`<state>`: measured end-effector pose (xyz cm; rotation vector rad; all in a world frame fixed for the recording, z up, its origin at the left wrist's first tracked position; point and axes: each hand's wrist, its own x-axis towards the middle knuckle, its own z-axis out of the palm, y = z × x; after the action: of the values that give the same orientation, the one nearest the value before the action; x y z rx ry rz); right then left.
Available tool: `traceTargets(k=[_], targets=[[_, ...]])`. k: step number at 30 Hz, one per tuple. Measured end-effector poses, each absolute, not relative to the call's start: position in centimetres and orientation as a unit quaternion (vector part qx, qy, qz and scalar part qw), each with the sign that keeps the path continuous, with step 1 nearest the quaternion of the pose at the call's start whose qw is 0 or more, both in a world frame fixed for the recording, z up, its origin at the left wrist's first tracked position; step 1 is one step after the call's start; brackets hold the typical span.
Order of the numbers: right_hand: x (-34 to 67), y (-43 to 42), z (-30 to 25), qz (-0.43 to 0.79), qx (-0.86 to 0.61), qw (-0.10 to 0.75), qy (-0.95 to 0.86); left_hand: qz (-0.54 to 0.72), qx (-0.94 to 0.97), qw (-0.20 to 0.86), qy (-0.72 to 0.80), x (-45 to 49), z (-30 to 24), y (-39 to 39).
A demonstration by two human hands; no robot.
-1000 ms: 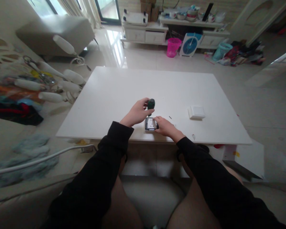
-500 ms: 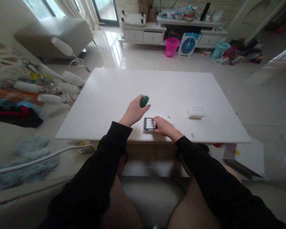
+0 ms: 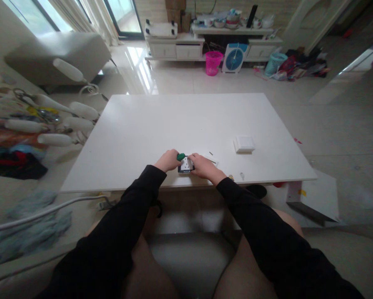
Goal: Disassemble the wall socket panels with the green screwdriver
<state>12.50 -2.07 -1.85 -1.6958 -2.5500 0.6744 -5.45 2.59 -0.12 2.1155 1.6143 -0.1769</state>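
Observation:
Close to the table's near edge, a wall socket (image 3: 187, 165) lies face up, its white front set in a dark frame. My left hand (image 3: 168, 160) is closed around the green handle of a screwdriver (image 3: 180, 157) and holds it at the socket's upper left. The screwdriver's tip is too small to make out. From the right, my right hand (image 3: 202, 166) grips the socket's side with its fingers bent. Just beyond that hand lie a thin white piece (image 3: 215, 160) and a small dark stick-like part (image 3: 211, 153).
A white square box-like piece (image 3: 244, 143) stands on the white table (image 3: 155, 124) to the right. Small metal bits (image 3: 242, 176) lie by the near edge. Farther off are a pink basket (image 3: 213, 63) and a blue fan (image 3: 234, 58) on the floor.
My left hand has come down with the screwdriver from above the table to the socket's upper left. My right hand stays on the socket. The whole view has shifted slightly.

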Motion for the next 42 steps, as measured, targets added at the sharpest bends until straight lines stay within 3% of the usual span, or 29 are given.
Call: traceTargets(k=[42], targets=[[12.6,-1.9,-1.6,0.214,-0.537,-0.01,-0.816,-0.113,0.771,0.262,0.57,-5.1,0.4,2.4]])
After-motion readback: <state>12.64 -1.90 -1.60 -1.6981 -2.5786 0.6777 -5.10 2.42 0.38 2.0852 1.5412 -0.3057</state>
